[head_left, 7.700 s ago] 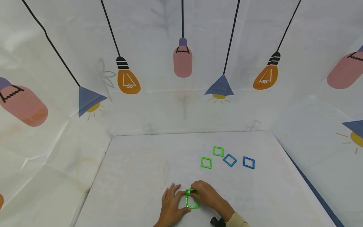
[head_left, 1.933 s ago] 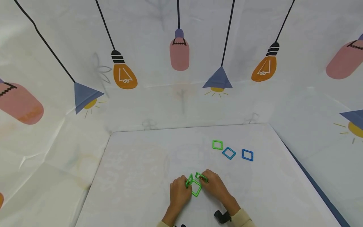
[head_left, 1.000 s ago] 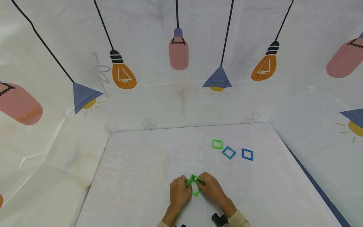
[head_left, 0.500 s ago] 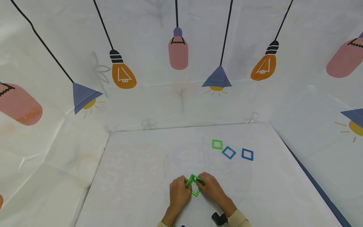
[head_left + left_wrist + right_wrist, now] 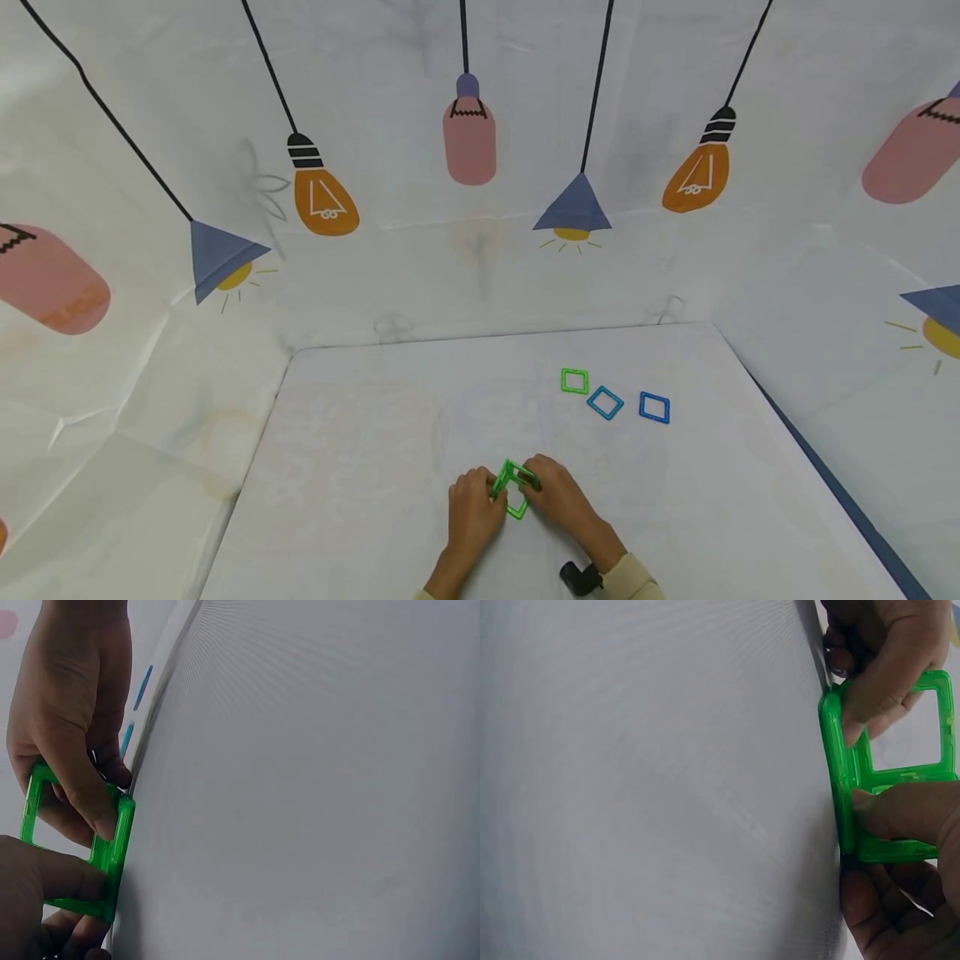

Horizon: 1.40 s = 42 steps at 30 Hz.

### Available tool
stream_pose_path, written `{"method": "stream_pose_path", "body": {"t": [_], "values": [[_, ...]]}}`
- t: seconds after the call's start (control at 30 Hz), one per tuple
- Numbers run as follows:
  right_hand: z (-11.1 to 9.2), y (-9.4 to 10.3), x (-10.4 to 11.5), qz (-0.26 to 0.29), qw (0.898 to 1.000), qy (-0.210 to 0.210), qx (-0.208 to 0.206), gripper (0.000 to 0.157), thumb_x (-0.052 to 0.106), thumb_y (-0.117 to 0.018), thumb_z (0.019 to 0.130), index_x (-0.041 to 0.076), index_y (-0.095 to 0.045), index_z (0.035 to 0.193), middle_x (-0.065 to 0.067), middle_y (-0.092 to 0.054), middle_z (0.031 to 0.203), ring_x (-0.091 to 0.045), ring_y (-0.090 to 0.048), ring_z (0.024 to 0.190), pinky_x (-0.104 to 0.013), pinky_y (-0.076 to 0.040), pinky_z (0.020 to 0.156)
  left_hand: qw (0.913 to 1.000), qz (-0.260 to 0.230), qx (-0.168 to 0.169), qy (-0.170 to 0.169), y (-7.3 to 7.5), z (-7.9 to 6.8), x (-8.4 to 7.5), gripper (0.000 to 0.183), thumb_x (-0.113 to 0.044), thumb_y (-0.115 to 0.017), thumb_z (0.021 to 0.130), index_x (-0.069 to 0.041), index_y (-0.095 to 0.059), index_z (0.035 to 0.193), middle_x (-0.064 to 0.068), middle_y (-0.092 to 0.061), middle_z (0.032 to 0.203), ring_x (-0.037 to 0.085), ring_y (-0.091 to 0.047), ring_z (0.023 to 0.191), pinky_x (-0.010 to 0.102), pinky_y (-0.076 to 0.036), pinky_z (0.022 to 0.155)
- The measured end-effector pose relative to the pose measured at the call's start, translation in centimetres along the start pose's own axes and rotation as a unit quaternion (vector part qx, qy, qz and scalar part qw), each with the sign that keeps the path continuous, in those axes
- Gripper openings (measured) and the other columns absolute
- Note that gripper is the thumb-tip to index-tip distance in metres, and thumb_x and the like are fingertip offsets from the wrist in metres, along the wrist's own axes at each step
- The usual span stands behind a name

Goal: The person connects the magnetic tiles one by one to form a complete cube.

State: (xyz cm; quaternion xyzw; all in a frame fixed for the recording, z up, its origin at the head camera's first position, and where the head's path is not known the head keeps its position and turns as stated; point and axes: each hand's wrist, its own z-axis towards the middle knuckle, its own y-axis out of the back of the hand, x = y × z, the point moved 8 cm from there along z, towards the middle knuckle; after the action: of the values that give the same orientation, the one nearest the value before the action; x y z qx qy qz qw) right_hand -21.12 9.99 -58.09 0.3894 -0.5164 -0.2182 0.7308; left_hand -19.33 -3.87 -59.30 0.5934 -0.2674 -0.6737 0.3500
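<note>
Three green square magnetic tiles stand together between the hands. One flat tile lies on the white table, partly hidden by the hands. My left hand pinches an upright tile along the flat tile's left side. My right hand grips another upright tile at the far right side. These two upright tiles meet at a corner in the head view. In the left wrist view, the right hand's thumb presses low on the green frame. The right wrist view shows both thumbs on the green frames.
Farther back on the table lie a loose green tile, a light blue tile and a darker blue tile. A white sheet printed with lamps rises behind. A black wrist device sits at the right cuff.
Since the oldest frame, one green tile has left the back group and is in my right hand. Over the last two seconds it moved left against the left upright tile. The hands then stay nearly still.
</note>
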Motion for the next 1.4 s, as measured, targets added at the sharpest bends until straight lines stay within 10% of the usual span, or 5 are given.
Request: {"method": "stream_pose_path", "body": {"t": [0.37,0.53,1.0,1.4], "values": [[0.5,0.2,0.0,-0.003,1.000,-0.001,0.022,0.020,0.015,-0.072,0.079,0.016,-0.064,0.097,0.011,-0.060,0.083,0.001,-0.046,0.070,-0.020,-0.044,0.062,0.9815,-0.090,0.138,-0.097,1.5,-1.6,0.6,0.056,-0.049,-0.055,0.089,-0.008,-0.055,0.126,-0.009,-0.060,0.103,0.008,-0.052,0.095,0.032,-0.046,0.084],[0.4,0.3,-0.1,-0.004,1.000,0.001,0.016,0.024,0.014,-0.073,0.079,0.015,-0.063,0.100,0.008,-0.064,0.087,0.000,-0.050,0.073,-0.023,-0.048,0.065,0.9690,-0.177,0.154,-0.076,2.3,-0.7,1.7,0.039,-0.034,-0.037,0.100,-0.012,-0.054,0.128,-0.004,-0.061,0.119,0.014,-0.056,0.112,0.035,-0.048,0.094],[0.7,0.3,0.0,-0.010,1.000,0.013,0.026,0.027,0.016,-0.074,0.078,0.016,-0.063,0.102,0.007,-0.066,0.094,-0.004,-0.058,0.084,-0.027,-0.051,0.073,0.9356,-0.227,0.211,-0.169,0.0,3.4,-0.2,0.026,-0.016,-0.055,0.093,-0.019,-0.061,0.118,-0.003,-0.065,0.116,0.011,-0.060,0.109,0.027,-0.051,0.088],[0.2,1.6,-2.3,0.047,0.996,-0.021,0.067,0.045,0.028,-0.074,0.078,0.016,-0.057,0.118,0.009,-0.059,0.100,-0.004,-0.054,0.084,-0.022,-0.049,0.072,0.9572,-0.215,0.155,-0.117,0.4,3.3,0.8,0.018,-0.028,-0.059,0.090,-0.023,-0.069,0.105,-0.009,-0.070,0.101,0.008,-0.063,0.099,0.028,-0.051,0.086]]}}
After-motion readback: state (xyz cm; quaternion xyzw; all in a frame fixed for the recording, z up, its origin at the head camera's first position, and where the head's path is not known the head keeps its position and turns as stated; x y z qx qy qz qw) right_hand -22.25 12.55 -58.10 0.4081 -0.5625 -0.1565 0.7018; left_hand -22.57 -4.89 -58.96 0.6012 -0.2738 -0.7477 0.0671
